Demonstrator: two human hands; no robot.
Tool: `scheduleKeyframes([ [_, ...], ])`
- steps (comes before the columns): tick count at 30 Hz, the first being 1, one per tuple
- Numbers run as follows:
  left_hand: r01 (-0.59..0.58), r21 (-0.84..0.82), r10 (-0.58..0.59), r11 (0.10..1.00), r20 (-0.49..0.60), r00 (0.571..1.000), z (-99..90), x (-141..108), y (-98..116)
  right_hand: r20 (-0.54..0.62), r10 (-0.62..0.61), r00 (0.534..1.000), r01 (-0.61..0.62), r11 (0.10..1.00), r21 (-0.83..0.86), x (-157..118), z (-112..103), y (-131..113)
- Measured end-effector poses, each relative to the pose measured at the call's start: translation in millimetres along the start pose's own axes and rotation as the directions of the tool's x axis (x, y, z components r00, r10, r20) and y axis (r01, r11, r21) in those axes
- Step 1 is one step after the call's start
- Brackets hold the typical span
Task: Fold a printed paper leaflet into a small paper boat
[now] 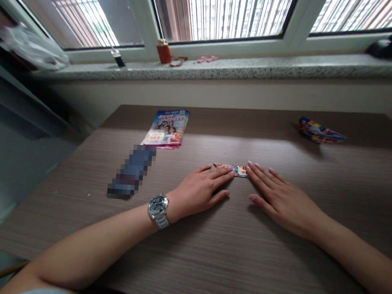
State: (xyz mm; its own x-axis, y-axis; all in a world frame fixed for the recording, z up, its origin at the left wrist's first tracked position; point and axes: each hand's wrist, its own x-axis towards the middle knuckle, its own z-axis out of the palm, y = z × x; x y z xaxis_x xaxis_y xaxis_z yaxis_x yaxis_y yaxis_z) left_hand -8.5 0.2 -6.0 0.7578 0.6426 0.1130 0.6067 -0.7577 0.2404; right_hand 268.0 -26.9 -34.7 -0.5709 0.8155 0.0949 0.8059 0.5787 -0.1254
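Note:
A narrow folded strip of colourful printed paper (pixel 240 171) lies flat on the brown wooden table (pixel 188 254). My left hand (pixel 204 186) rests palm down with its fingers stretched over the strip's left part. The fingertips of my right hand (pixel 276 195) press on the strip's right end, fingers out flat and thumb apart. Part of the strip is hidden under both hands. A silver wristwatch (pixel 158 210) is on my left wrist.
A stack of printed flyers (pixel 167 128) lies at the back left, with a blurred dark flat object (pixel 132 171) before it. A folded paper shape (pixel 319 131) stands at the back right. The stone windowsill (pixel 241 68) holds a red container (pixel 163 53) and other small items.

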Motion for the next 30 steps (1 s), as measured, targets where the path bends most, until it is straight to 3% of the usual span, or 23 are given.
scheduleKeyframes([
  [18, 0.066, 0.059, -0.065, 0.996, -0.012, 0.998, -0.6, -4, 7, -0.017, 0.005, 1.0, -0.005, 1.0, -0.011, 1, -1, -3],
  [30, 0.018, 0.034, -0.019, 0.999, 0.018, 1.0, -5.8, -3, -6, -0.017, -0.001, 1.0, 0.001, 1.0, 0.006, 3, -4, -4],
])
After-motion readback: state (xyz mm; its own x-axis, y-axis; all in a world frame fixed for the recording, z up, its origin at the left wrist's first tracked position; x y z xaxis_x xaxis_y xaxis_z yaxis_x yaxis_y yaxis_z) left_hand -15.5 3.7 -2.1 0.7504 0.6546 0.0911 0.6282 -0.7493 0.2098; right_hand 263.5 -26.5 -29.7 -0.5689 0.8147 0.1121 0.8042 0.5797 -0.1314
